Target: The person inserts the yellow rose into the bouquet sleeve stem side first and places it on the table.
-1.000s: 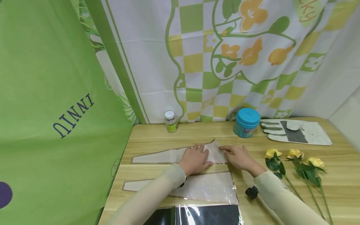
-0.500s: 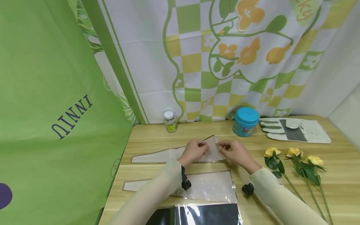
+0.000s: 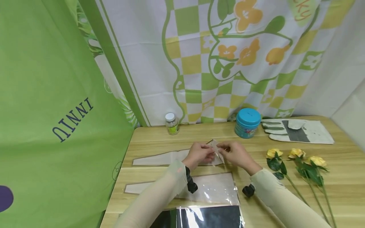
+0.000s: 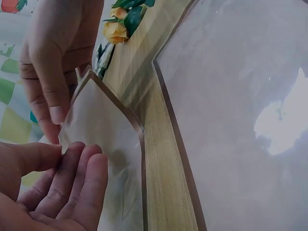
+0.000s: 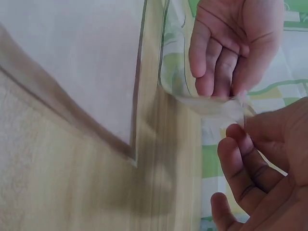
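A tapered, translucent plastic sleeve with a brown border (image 3: 162, 158) lies on the table, its wide right end lifted and bent up. My left hand (image 3: 198, 154) pinches the edge of that end between thumb and fingertips. Close beside it, my right hand (image 3: 236, 154) pinches the same edge with thumb and forefinger. In the right wrist view the raised plastic (image 5: 211, 105) stretches to both hands' fingertips. The left wrist view shows the sleeve's pointed corner (image 4: 91, 79) standing beside the right hand's fingers. Whether its layers are apart I cannot tell.
A second bordered sleeve (image 3: 211, 188) lies nearer, with a glossy black sheet (image 3: 211, 217) below it. A small white-capped jar (image 3: 172, 124), a blue tub (image 3: 247, 123) and a work glove (image 3: 297, 131) stand or lie along the back. Several yellow roses (image 3: 296, 154) lie at right.
My left hand, flat on the sleeve earlier, has risen to pinch its edge. The right hand has drawn slightly left, and the sleeve's wide end has come up off the table.
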`<move>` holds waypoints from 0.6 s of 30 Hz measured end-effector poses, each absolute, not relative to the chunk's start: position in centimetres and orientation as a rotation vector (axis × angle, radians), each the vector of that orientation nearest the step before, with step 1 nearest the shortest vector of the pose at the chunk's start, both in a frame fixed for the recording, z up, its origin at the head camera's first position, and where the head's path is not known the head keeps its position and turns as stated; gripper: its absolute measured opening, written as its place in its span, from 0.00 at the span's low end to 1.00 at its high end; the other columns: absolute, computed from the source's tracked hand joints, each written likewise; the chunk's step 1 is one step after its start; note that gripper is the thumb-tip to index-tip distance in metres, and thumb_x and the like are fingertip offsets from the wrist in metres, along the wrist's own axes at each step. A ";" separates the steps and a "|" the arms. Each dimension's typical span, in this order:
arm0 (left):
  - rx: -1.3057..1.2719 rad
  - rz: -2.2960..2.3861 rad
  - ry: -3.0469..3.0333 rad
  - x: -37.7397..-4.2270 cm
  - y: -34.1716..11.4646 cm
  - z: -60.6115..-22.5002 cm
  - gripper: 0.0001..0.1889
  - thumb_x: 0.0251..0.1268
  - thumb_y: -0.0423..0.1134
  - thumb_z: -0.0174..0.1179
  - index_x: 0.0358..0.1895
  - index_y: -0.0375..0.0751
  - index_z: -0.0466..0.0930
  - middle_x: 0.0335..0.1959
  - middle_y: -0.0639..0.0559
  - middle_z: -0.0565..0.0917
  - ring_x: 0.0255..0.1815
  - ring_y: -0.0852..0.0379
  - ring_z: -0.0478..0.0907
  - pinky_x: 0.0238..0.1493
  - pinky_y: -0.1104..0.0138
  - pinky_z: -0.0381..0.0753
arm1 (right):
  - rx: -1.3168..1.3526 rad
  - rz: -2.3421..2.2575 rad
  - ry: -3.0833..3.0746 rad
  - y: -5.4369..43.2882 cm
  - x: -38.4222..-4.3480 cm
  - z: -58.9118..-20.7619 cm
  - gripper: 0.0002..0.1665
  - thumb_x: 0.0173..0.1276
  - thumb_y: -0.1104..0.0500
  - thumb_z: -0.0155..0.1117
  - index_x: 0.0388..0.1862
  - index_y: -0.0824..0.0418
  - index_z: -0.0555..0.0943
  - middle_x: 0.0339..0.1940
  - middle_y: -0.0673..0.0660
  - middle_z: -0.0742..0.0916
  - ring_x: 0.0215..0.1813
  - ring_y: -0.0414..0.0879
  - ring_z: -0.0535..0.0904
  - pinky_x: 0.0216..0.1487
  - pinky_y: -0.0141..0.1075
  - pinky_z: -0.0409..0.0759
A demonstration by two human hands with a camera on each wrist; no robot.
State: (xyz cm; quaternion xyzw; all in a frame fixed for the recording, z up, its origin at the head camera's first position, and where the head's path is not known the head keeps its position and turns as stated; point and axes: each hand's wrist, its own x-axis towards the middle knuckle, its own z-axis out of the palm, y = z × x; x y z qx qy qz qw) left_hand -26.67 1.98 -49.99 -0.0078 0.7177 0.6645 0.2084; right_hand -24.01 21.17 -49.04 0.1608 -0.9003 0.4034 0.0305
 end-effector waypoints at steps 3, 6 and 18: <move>-0.071 1.870 1.968 -26.6 2.0 -49.9 0.03 0.67 0.29 0.66 0.41 0.34 0.87 0.31 0.43 0.88 0.30 0.53 0.87 0.39 0.60 0.91 | 0.478 1.214 -2.779 21.2 -23.9 -49.2 0.11 0.71 0.67 0.66 0.50 0.67 0.87 0.42 0.59 0.89 0.37 0.47 0.82 0.36 0.41 0.84; -0.116 1.879 1.951 -26.8 2.2 -49.7 0.04 0.66 0.29 0.66 0.41 0.34 0.86 0.30 0.42 0.87 0.27 0.54 0.86 0.38 0.61 0.91 | 0.484 1.117 -2.790 21.1 -24.0 -49.3 0.12 0.69 0.67 0.66 0.49 0.67 0.87 0.38 0.56 0.89 0.35 0.44 0.81 0.33 0.39 0.83; -0.234 2.004 1.856 -27.1 2.8 -50.9 0.11 0.66 0.25 0.65 0.50 0.29 0.82 0.32 0.39 0.87 0.30 0.51 0.87 0.37 0.62 0.91 | 0.502 0.906 -2.868 20.4 -24.4 -49.2 0.13 0.60 0.67 0.65 0.43 0.62 0.89 0.36 0.53 0.87 0.25 0.41 0.74 0.24 0.35 0.74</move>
